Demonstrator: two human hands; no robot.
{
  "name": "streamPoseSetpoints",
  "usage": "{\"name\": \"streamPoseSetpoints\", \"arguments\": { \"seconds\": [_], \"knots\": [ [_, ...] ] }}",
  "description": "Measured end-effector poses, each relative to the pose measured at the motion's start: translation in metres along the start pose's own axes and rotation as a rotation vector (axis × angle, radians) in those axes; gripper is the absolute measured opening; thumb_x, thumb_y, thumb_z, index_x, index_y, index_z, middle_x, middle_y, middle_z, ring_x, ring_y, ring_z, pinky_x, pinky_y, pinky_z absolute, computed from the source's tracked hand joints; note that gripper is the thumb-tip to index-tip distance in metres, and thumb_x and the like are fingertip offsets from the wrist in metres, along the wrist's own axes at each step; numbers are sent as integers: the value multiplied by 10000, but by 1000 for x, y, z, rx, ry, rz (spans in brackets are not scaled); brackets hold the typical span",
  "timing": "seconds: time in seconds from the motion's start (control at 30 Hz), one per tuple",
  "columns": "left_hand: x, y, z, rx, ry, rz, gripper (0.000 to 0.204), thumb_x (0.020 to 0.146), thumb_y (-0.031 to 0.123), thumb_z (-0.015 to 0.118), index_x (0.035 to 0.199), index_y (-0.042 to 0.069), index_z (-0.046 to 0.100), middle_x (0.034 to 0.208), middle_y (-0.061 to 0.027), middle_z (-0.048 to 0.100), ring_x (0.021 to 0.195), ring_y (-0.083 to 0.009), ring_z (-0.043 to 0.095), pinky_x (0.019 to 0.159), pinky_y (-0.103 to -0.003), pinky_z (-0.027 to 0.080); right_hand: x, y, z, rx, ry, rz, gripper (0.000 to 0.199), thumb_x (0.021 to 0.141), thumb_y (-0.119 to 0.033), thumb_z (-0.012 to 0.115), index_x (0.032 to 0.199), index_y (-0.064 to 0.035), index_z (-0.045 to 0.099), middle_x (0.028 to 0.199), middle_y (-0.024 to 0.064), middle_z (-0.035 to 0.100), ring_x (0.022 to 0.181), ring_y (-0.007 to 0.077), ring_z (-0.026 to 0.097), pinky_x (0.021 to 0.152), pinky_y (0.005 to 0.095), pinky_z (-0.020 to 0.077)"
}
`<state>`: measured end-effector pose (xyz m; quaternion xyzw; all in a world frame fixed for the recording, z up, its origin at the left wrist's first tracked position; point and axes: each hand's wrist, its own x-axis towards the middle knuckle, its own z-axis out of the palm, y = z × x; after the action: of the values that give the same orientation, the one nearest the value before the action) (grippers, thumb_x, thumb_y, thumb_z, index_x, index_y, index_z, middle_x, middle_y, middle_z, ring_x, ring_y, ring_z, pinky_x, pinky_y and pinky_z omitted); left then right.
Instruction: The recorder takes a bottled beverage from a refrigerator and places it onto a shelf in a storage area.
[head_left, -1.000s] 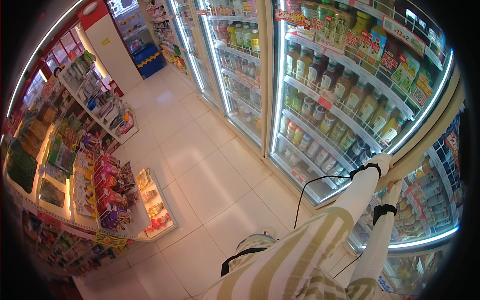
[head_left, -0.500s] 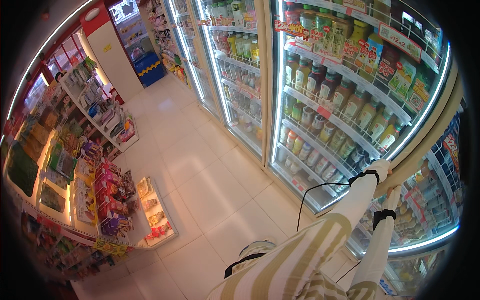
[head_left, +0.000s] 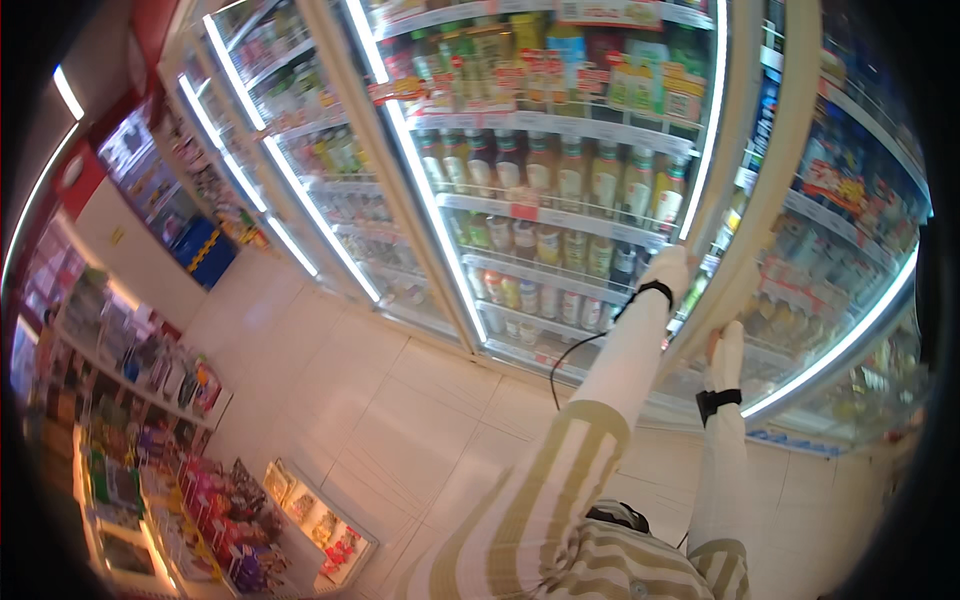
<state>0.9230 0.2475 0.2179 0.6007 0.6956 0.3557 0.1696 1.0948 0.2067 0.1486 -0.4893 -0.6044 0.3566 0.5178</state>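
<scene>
Cooler shelves (head_left: 560, 205) (rows of bottles (head_left: 575, 175))

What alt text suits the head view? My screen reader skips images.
Both hands grip a drinks cooler's door frame: left hand higher, right hand lower, each with a black wrist strap. Lit bottle shelves fill the cooler; snack racks stand left.

Glass cooler door (head_left: 560, 200): glossy, clear, glare from light strips. Door frame (head_left: 760, 220) under my hands: smooth, cream, painted-metal look, slight sheen. Bottles (head_left: 575, 170) behind glass: shiny plastic, paper labels. Floor tiles (head_left: 400, 400): pale, smooth, semi-gloss. My sleeves (head_left: 560, 480): soft matt striped cloth. Wrist straps (head_left: 718, 398): black, matt. Snack packets (head_left: 215, 500) near left: glossy foil-like wrap.
</scene>
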Motion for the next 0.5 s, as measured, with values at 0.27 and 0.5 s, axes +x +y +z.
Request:
{"name": "streamPoseSetpoints", "arguments": {
  "seconds": [0.27, 0.5],
  "knots": [
    [6, -13, -8, 89, 135, 132, 342, 875, 309, 467, 974, -12, 530, 863, -260, 583, 851, -438, 534, 709, -482, 425, -101, -18, -77, -42, -116, -198, 146, 811, -17, 442, 949, 7, 482, 782, 115, 474, 748, 218, 447, 700, 315, 374],
    [12, -36, 1, -132, 160, 277, 313, 885, 277, 469, 1014, -7, 503, 844, -245, 598, 810, -424, 550, 666, -448, 425, -203, -50, -161, 92, 4, -34, 414, 908, -250, 385, 1202, 37, 439, 1154, 124, 512, 1067, 194, 455, 928, 284, 307]
  ]
}}
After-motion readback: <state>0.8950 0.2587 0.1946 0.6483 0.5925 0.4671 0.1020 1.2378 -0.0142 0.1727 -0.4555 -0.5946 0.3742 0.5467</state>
